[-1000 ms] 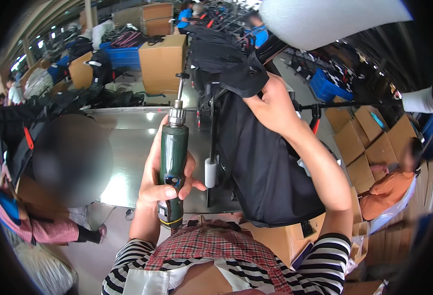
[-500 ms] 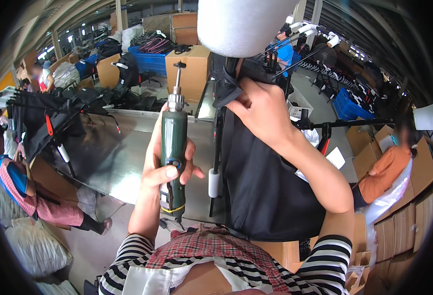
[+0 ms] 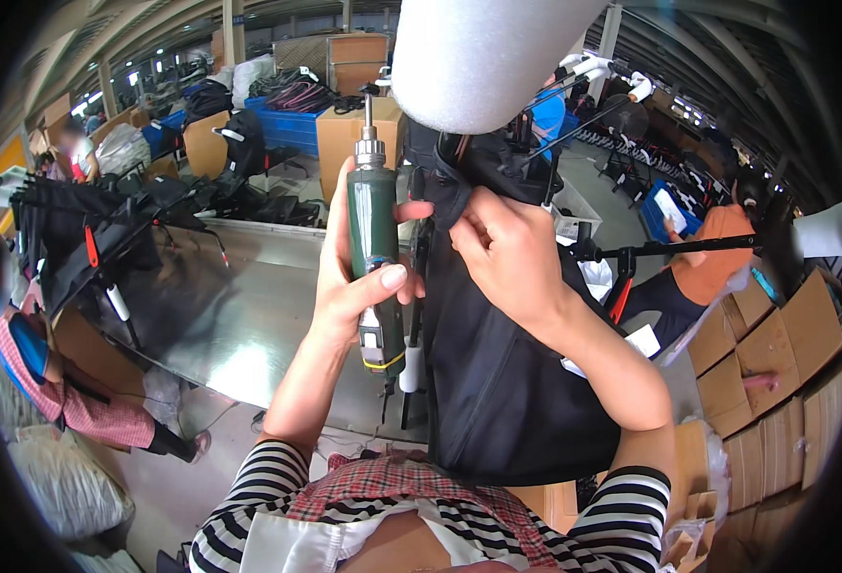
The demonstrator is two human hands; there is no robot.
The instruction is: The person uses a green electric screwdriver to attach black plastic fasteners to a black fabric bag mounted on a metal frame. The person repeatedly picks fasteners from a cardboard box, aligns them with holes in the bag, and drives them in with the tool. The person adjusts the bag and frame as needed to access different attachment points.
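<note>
My left hand (image 3: 340,286) is wrapped round a dark green electric screwdriver (image 3: 373,224), held upright with its bit pointing up. A small dark piece (image 3: 370,89) shows at the tip of the bit; its kind is too small to tell. Fingers of that hand reach past the tool to a thin black frame tube (image 3: 417,315). Close by on the right, my right hand (image 3: 511,244) is closed in a pinch at the edge of black fabric (image 3: 497,382) that hangs from the frame. A white foam-wrapped part (image 3: 488,62) looms above both hands and hides the frame's top.
A metal-topped table (image 3: 239,315) stretches to the left, with folded black stroller-like frames (image 3: 96,229) on it. Cardboard boxes (image 3: 765,353) stand at the right, where a person in orange (image 3: 717,244) bends. Another person (image 3: 58,372) stands at the left. A cardboard carton (image 3: 344,143) sits beyond the table.
My left hand has brought the screwdriver rightward and up, closer to the frame tube. My right hand has shifted slightly down along the fabric. The person in orange has moved farther back.
</note>
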